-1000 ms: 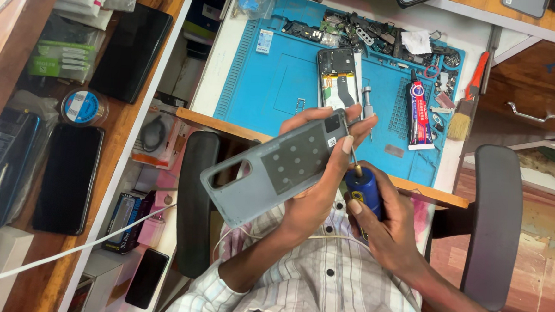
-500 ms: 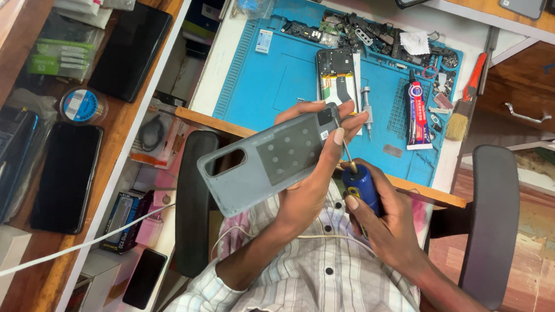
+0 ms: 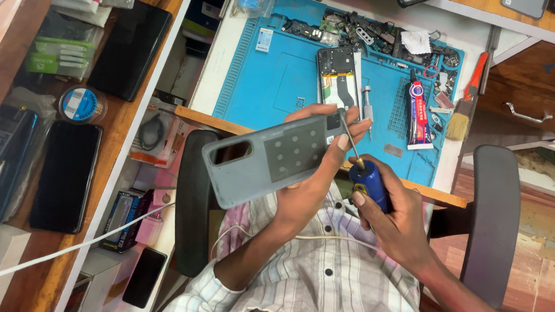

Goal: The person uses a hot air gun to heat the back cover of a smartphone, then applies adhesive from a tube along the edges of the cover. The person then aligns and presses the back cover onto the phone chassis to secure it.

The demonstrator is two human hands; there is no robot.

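Just left of the right hand (image 3: 395, 220), which grips a blue-handled screwdriver (image 3: 360, 167), the left hand (image 3: 314, 177) pinches a grey plastic phone back cover (image 3: 266, 158), its long axis running leftward, the tip touching its near end.

Your left hand (image 3: 314, 177) is raised before your chest, fingers curled in a grip; your right hand (image 3: 397, 219) sits just beside it, fist closed, forearms converging.

The phone cover (image 3: 268, 158) sits in the left hand (image 3: 310, 189); the mat (image 3: 281, 80) lies beyond, the screwdriver (image 3: 365, 179) just right
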